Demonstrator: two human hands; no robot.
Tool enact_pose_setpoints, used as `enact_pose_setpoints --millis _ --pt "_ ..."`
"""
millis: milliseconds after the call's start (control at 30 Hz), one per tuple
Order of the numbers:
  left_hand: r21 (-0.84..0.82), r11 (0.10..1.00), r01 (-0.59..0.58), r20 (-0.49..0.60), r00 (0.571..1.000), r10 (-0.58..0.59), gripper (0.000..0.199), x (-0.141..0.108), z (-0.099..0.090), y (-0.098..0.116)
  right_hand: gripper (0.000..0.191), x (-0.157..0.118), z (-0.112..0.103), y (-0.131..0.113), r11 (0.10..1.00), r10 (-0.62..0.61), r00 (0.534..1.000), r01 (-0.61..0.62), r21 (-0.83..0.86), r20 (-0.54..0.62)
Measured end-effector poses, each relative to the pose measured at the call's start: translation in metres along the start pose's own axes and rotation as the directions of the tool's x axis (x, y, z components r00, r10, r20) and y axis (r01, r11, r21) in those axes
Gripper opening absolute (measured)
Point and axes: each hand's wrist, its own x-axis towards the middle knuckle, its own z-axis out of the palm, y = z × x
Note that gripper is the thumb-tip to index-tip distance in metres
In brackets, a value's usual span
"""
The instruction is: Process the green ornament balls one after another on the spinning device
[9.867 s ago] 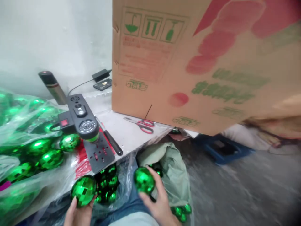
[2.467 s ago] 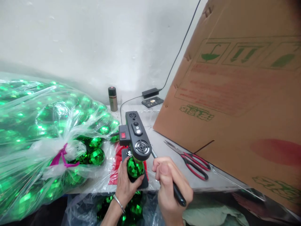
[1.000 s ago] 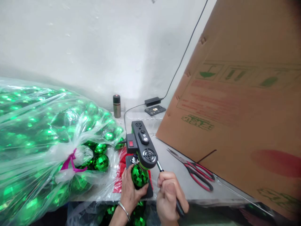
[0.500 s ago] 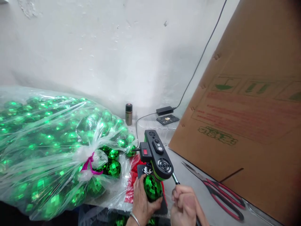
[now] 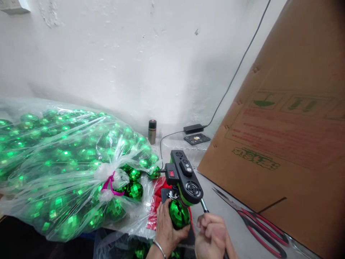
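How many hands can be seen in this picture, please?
2. The left hand holds a green ball at the machine; the right hand grips its lever. No other hand shows.

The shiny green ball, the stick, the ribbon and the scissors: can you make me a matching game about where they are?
Things:
1. ball
2. lever
3. ribbon
4. scissors

Places:
A. tied around the plastic bag
B. in the right hand
C. lying on the table
D. in the left hand

Right pairs: 1-D, 2-B, 3-A, 4-C
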Motion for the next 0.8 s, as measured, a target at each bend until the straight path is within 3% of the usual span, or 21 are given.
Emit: enact_pose_setpoints --millis 167,267,333,433,533,600,667,767,800 --pt "-0.004 0.999 0.05 0.031 0.998 -0.05 0.099 0.003 -0.007 0.006 0.061 0.002 -0.003 -0.006 0.996 -0.091 0.996 0.091 -0.009 -0.011" --pt "-0.051 0.996 0.071 0.053 0.996 -0.069 0.097 0.007 -0.013 0.011 0.053 0.021 0.003 -0.033 0.997 0.027 1.0 -0.026 -0.07 0.014" --pt "-0.097 0.992 0.077 0.057 0.996 -0.072 0.098 0.005 -0.016 0.009 0.061 0.038 0.011 -0.054 0.99 0.121 0.993 -0.122 -0.074 -0.019" --pt "-0.125 0.991 0.049 -0.007 0.999 -0.05 0.1 -0.021 -0.017 -0.01 0.067 0.057 0.024 -0.075 0.983 0.165 0.986 -0.166 -0.084 -0.016" --pt "-0.03 0.987 -0.156 -0.115 0.982 0.151 0.098 -0.068 -0.024 -0.043 0.067 0.059 0.029 -0.08 0.981 0.162 0.986 -0.164 -0.102 -0.024" --pt "0.098 0.943 -0.318 -0.149 0.932 0.33 0.079 -0.093 -0.04 -0.062 0.067 0.054 0.027 -0.078 0.984 0.143 0.989 -0.145 -0.107 -0.025" --pt "0.243 0.886 -0.395 -0.152 0.886 0.437 0.059 -0.096 -0.068 -0.067 0.066 0.047 0.025 -0.077 0.985 0.131 0.991 -0.131 -0.108 -0.016" --pt "0.44 0.799 -0.41 -0.124 0.853 0.506 0.067 -0.051 -0.122 -0.042 0.063 0.042 0.022 -0.076 0.985 0.129 0.992 -0.128 -0.117 0.004" --pt "0.506 0.795 -0.333 -0.158 0.871 0.465 0.066 -0.026 -0.139 -0.028 0.063 0.042 0.022 -0.076 0.984 0.13 0.991 -0.127 -0.121 0.013"
